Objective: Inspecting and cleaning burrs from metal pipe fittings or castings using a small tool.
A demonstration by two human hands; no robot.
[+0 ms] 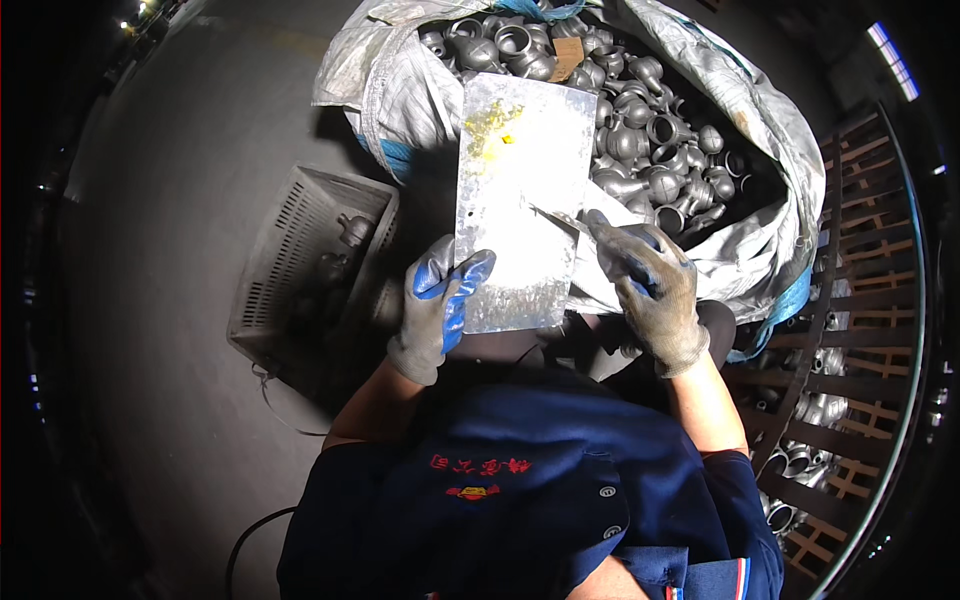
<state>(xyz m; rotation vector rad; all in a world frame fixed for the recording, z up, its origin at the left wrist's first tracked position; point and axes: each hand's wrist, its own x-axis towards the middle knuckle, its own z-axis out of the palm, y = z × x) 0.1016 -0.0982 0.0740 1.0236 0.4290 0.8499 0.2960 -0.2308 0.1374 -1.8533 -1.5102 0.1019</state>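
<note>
My left hand point(432, 305), in a grey glove with a blue palm, grips the lower left edge of a flat metal plate point(515, 270). The plate is held up in front of me, its middle washed out by glare. A yellow smear point(492, 135) marks its upper left part. In my gloved right hand point(652, 290), closed at the plate's right side, is a thin pointed metal tool point(556, 217). The tool's tip lies over the plate's middle; whether it touches is unclear. The tool's exact kind cannot be made out, and its handle is mostly hidden by the fingers.
Behind the plate stands a large white woven sack point(770, 130) full of grey metal castings point(628, 140), with a cardboard piece point(567, 57) among them. A plastic crate point(285, 245) with a few castings sits at left. A slatted metal cage point(850, 330) stands at right.
</note>
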